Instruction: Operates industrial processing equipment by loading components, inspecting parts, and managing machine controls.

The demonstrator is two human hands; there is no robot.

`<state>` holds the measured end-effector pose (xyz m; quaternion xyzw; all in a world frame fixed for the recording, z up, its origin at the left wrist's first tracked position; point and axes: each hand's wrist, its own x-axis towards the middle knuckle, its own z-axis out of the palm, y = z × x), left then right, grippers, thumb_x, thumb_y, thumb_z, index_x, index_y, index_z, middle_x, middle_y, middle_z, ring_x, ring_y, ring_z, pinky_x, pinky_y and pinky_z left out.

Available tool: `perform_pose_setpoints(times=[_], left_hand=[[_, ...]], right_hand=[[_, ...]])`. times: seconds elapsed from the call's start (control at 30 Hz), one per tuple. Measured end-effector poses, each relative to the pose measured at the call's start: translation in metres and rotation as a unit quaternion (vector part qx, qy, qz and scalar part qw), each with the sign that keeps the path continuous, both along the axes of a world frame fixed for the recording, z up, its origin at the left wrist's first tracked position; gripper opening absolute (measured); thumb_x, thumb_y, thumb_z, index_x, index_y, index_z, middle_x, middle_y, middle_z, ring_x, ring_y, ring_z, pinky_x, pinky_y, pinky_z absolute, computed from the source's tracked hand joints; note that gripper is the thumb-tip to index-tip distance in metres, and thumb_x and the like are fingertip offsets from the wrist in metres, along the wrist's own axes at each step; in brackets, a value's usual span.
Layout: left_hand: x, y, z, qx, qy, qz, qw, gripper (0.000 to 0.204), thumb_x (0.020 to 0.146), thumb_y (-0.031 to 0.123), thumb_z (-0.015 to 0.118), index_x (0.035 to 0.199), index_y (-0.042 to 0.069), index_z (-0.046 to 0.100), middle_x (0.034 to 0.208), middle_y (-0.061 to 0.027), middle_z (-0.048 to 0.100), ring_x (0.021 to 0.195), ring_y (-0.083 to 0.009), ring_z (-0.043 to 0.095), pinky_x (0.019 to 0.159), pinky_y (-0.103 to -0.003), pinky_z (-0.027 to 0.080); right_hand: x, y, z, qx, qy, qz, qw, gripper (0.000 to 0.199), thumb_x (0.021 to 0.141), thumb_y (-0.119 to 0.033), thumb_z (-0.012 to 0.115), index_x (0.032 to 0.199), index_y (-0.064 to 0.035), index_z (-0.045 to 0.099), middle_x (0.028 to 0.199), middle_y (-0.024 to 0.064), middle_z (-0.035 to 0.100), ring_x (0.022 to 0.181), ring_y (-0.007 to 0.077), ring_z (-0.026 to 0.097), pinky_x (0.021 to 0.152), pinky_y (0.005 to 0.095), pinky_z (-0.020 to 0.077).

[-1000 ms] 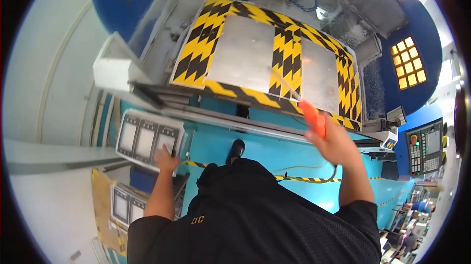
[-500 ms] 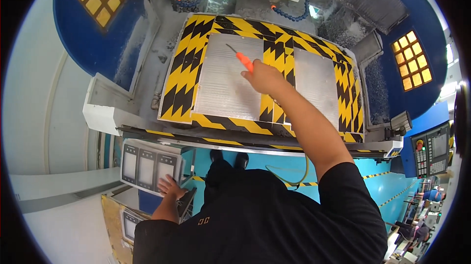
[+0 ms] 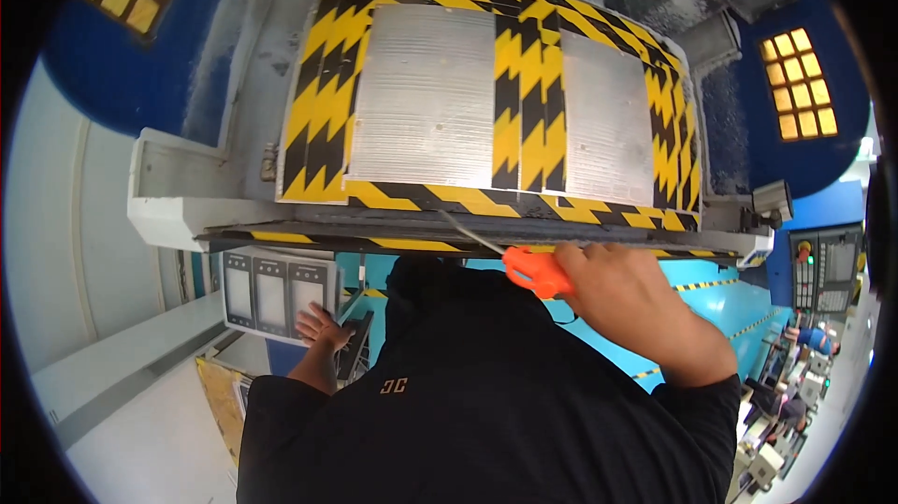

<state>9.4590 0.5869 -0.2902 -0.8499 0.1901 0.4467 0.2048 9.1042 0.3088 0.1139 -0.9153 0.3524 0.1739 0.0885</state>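
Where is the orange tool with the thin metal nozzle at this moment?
In the head view, the orange tool is in the right hand, right of centre, its nozzle pointing left along the front edge of the yellow-and-black striped machine table.

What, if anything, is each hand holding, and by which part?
The right hand grips an orange-handled tool by its handle, its thin metal tip free. The left hand holds nothing; it rests at the grey panel.

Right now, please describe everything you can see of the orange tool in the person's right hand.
The orange tool looks like an air blow gun: an orange, plastic-looking body with a thin metal nozzle pointing up-left toward the edge of the striped machine table. The right hand grips its rear part, hiding it. A dark line hangs below it, perhaps a hose.
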Motion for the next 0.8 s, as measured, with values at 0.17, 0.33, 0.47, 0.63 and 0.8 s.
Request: perform_pose_setpoints(times=[0.17, 0.33, 0.47, 0.63, 0.8], left_hand=[[-0.001, -0.002, -0.002, 0.023, -0.004, -0.017, 1.000, 0.131, 0.073, 0.045, 0.075, 0.138, 0.020, -0.036, 0.144, -0.0228, -0.037, 0.134, -0.0430, -0.031, 0.109, -0.059, -0.004], [0.000, -0.002, -0.010, 0.027, -0.019, -0.014, 0.999, 0.132, 0.072, 0.041, 0.078, 0.139, 0.018, -0.033, 0.145, -0.0216, -0.036, 0.135, -0.0432, -0.029, 0.110, -0.060, 0.001], [0.002, 0.005, -0.019, 0.026, -0.038, -0.017, 0.999, 0.131, 0.072, 0.039, 0.078, 0.140, 0.018, -0.032, 0.145, -0.0208, -0.036, 0.136, -0.0430, -0.027, 0.110, -0.061, 0.003], [-0.003, -0.005, -0.012, 0.048, -0.045, -0.025, 0.998, 0.130, 0.072, 0.040, 0.078, 0.140, 0.019, -0.031, 0.145, -0.0201, -0.037, 0.136, -0.0434, -0.026, 0.110, -0.061, 0.004], [-0.004, -0.001, -0.011, 0.049, -0.068, -0.033, 0.996, 0.131, 0.073, 0.041, 0.077, 0.139, 0.019, -0.033, 0.144, -0.0193, -0.039, 0.136, -0.0437, -0.027, 0.110, -0.061, 0.004]], right_hand=[[-0.050, 0.011, 0.017, -0.048, 0.002, -0.084, 0.995, 0.018, 0.077, -0.017, 0.066, 0.083, -0.0061, 0.052, 0.062, 0.0091, 0.059, 0.057, 0.0244, 0.062, 0.050, 0.0343, 0.0475], [-0.095, 0.019, 0.031, -0.006, 0.106, -0.237, 0.966, 0.025, 0.079, -0.022, 0.068, 0.093, -0.0065, 0.054, 0.069, 0.0123, 0.063, 0.068, 0.0318, 0.063, 0.059, 0.0415, 0.0471], [-0.135, 0.019, 0.032, -0.012, 0.138, -0.313, 0.940, 0.027, 0.082, -0.026, 0.066, 0.095, -0.0063, 0.054, 0.072, 0.0140, 0.064, 0.069, 0.0349, 0.063, 0.062, 0.0447, 0.0472], [-0.201, -0.004, 0.020, -0.014, 0.190, -0.398, 0.898, 0.028, 0.084, -0.026, 0.063, 0.101, -0.0049, 0.056, 0.082, 0.0164, 0.066, 0.073, 0.0368, 0.064, 0.066, 0.0452, 0.0504], [-0.157, -0.011, -0.035, -0.015, 0.126, -0.334, 0.934, 0.040, 0.086, -0.034, 0.062, 0.112, -0.0063, 0.050, 0.083, 0.0180, 0.067, 0.079, 0.0385, 0.065, 0.067, 0.0491, 0.0502]])
